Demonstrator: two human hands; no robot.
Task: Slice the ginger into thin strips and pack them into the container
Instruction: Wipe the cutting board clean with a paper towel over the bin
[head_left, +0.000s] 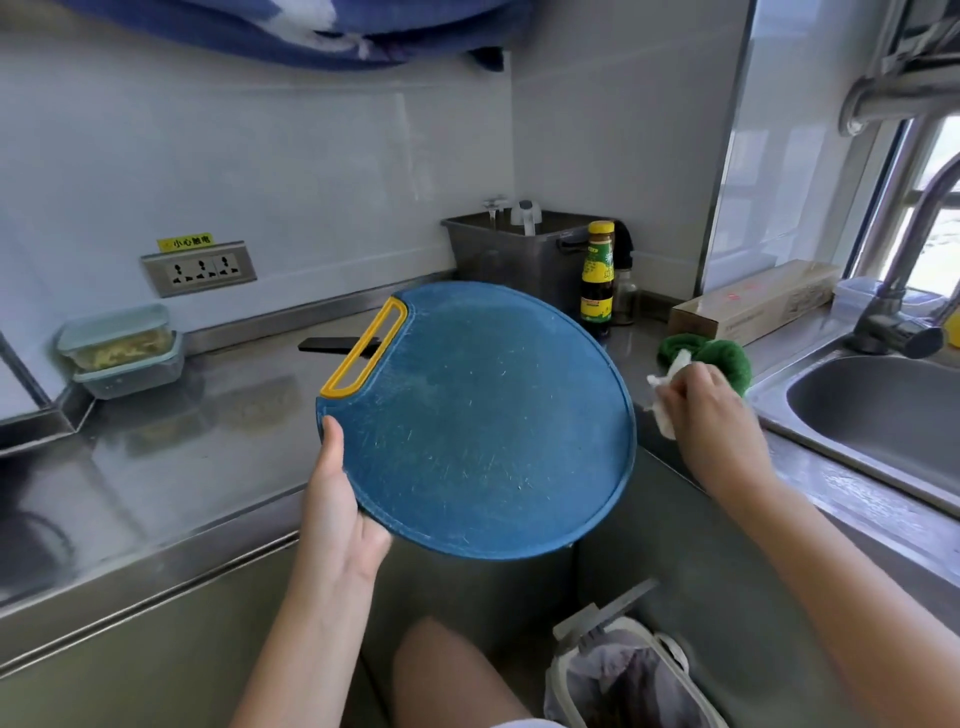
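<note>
In the head view, the left hand (337, 514) holds a round blue cutting board (483, 415) by its lower left edge. The thumb lies on the top face and the fingers are curled under it, so the board is lifted and tilted above the counter (208, 431). The right hand (701, 405) is just beside the right edge of the board, and its fingers are closed around a crumpled white wipe (667, 387). I cannot tell if the wipe touches the board. No ginger is visible on the board surface, only fine knife marks.

The ginger strips (124, 349) are in the container (122, 343) at the far left of the counter, against the wall. It sits on top of a second, similar box, and a lid seems to be on it. So I judge that the cutting and packing are finished and that this moment is cleaning up.

The strips are probably light, thin and moist, so they would stick to fingers. It is better to move them with the container, held by its two side walls. The board looks stiff and light, maybe wet and slippery. Its yellow handle (363, 348) would give a safer hold than the smooth edge.

A black knife (332, 344) lies on the counter behind the handle. A green cloth (724, 358) lies near the sink (857, 415), and a sauce bottle (597, 280) stands behind the board.
</note>
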